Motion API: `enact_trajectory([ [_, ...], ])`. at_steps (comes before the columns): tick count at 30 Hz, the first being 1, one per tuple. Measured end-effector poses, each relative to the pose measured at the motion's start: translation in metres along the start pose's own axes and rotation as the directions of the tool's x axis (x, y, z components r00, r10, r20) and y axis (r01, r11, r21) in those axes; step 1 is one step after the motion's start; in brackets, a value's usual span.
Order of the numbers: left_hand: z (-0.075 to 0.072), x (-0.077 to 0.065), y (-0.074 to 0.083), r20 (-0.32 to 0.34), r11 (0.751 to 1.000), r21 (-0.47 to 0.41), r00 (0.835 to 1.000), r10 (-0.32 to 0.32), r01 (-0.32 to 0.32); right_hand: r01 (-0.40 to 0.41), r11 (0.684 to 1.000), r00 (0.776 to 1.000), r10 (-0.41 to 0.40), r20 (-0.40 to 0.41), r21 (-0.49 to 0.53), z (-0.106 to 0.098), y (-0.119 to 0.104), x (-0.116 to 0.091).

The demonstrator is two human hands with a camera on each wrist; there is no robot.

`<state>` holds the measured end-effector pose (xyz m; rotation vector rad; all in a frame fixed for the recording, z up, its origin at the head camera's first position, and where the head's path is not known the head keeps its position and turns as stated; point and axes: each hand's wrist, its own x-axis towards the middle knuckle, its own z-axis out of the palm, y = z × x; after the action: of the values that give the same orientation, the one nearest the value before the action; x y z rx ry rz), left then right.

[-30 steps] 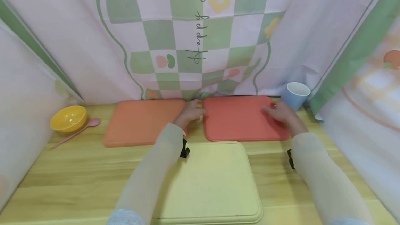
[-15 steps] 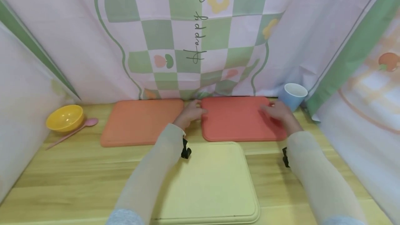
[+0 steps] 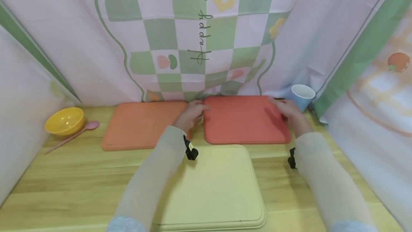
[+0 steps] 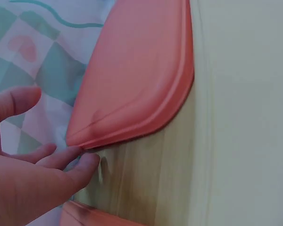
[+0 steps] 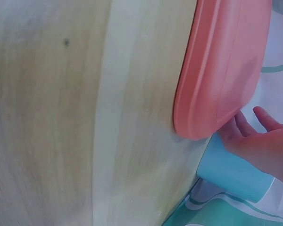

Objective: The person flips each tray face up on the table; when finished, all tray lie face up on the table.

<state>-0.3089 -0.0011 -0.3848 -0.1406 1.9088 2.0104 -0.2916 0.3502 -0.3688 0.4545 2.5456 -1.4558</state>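
Observation:
A red rectangular board (image 3: 241, 121) with rounded corners and a rimmed edge lies at the back of the wooden table, its back edge slightly raised. My left hand (image 3: 192, 113) is at its back left corner. In the left wrist view the fingertips (image 4: 90, 162) touch the underside of that corner, with the thumb apart above. At the back right corner is my right hand (image 3: 287, 108); the right wrist view shows its fingers (image 5: 230, 131) tucked at the board's edge, thumb held away. A blue cup (image 3: 302, 97) stands just behind this hand.
An orange board (image 3: 141, 124) lies left of the red one, partly behind the left hand. A pale yellow board (image 3: 219, 185) is nearer, below the left forearm. A yellow bowl (image 3: 64, 121) and pink spoon (image 3: 91, 125) sit far left. A patterned curtain (image 3: 190, 35) hangs behind the table.
The red board's back edge has risen slightly, and both hands have shifted a little with it. My right fingers have moved off the board's top toward its back right corner.

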Motion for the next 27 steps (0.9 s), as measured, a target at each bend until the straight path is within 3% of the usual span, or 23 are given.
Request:
enact_trajectory([
  [5,0.0,-0.001,0.009,0.025,0.992,-0.116,0.999,-0.044,0.047,0.031,0.999,0.999,-0.032,0.029,0.043,-0.007,-0.004,-0.005],
  [10,-0.003,-0.001,0.017,0.034,0.989,-0.137,0.998,-0.053,0.058,0.031,0.99,0.999,-0.033,0.012,0.138,-0.015,-0.009,-0.009],
  [20,-0.006,-0.008,0.027,0.019,0.996,-0.089,1.0,-0.012,0.014,0.011,0.961,1.0,-0.008,-0.01,0.276,-0.016,-0.013,-0.005],
  [27,-0.004,-0.006,0.032,-0.031,0.993,-0.094,0.998,0.064,-0.066,0.038,0.944,0.999,-0.025,-0.044,0.328,-0.014,-0.023,-0.011],
])
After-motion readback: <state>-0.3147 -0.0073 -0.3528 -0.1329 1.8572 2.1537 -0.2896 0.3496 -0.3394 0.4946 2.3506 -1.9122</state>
